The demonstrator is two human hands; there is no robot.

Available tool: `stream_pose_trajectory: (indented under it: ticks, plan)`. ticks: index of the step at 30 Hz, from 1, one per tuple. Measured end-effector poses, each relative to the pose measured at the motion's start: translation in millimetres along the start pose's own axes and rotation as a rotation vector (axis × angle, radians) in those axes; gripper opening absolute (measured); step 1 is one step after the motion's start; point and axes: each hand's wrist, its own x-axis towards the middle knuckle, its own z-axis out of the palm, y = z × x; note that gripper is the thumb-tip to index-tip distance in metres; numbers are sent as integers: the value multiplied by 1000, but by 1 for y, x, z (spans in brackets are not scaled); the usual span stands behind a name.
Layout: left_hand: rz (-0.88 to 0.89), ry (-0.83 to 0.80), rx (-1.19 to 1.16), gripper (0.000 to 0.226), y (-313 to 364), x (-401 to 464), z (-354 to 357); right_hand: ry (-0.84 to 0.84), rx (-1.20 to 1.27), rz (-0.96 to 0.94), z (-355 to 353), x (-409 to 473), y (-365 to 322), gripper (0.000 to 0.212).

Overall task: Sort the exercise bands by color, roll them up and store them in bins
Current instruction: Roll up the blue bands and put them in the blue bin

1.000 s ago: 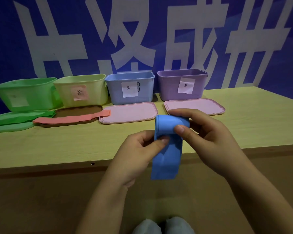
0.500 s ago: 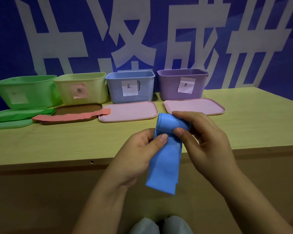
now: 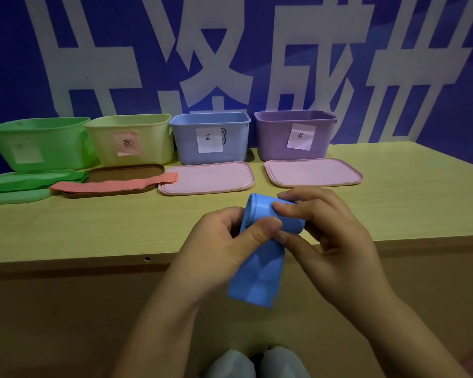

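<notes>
A blue exercise band (image 3: 257, 276) is partly rolled into a coil above the table's front edge, and its loose tail hangs down in front of the table. My left hand (image 3: 224, 246) pinches the band just below the roll with thumb and fingers. My right hand (image 3: 331, 241) grips the roll from the right, fingertips on top. Four bins stand in a row at the back: green (image 3: 38, 143), yellow (image 3: 131, 137), blue (image 3: 210, 137) and purple (image 3: 295, 135). A pink band (image 3: 112, 184) and a green band (image 3: 36, 178) lie flat on the left.
Two pink lids (image 3: 208, 178) (image 3: 311, 173) lie in front of the blue and purple bins. A brown lid (image 3: 120, 173) lies under the pink band and a green lid (image 3: 14, 196) at far left. The wooden table (image 3: 407, 203) has bare surface on the right.
The roll has grown thicker and the hanging tail shorter as both hands turned the blue band. The hands stayed in about the same place over the table's front edge.
</notes>
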Motion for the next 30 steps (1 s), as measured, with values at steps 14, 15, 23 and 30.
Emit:
stream_pose_trajectory:
  ticks: [14,15,23,30]
  plan:
    - [42,-149,-92,26,1,2,-10,-68,276,287,-9,7,-19,26]
    - [36,-149,-117,26,1,2,-10,-53,295,292,-9,7,-18,24]
    - [5,-59,-100,31,-7,3,-5,-135,-123,63,-19,11,-9,49]
    - [-33,-63,-86,30,-4,4,-2,-97,-121,73,-18,10,-9,36]
